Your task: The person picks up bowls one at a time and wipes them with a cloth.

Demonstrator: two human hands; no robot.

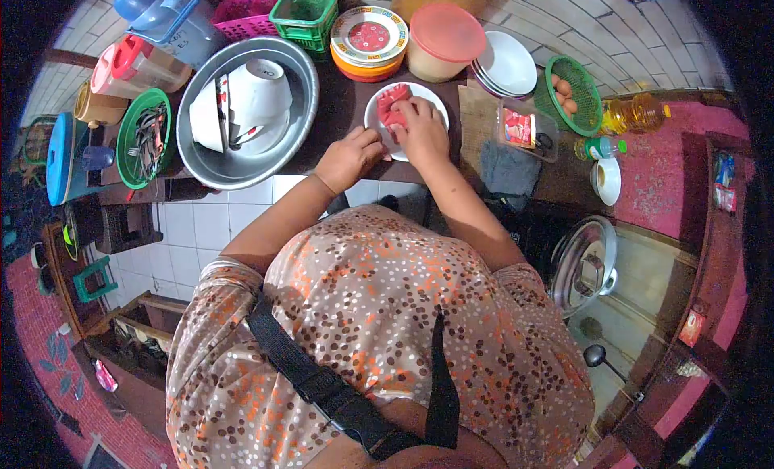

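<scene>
A white plate (pixel 436 106) lies near the front edge of the dark table. On it is a bunched red-pink cloth (pixel 393 96), pressed against the plate's surface by my right hand (pixel 425 135), whose curled fingers grip it. My left hand (pixel 352 158) is closed at the plate's left rim, thumb and fingers pinching the edge. Part of the plate is hidden beneath the cloth and my right hand.
Left of the plate stands a large metal basin (pixel 305 106) with white bowls. Behind are stacked patterned plates (pixel 370 37) and a pink-lidded tub (pixel 446 35). To the right are a clear container (pixel 526 130), a green egg basket (pixel 586 94) and an oil bottle (pixel 637 114).
</scene>
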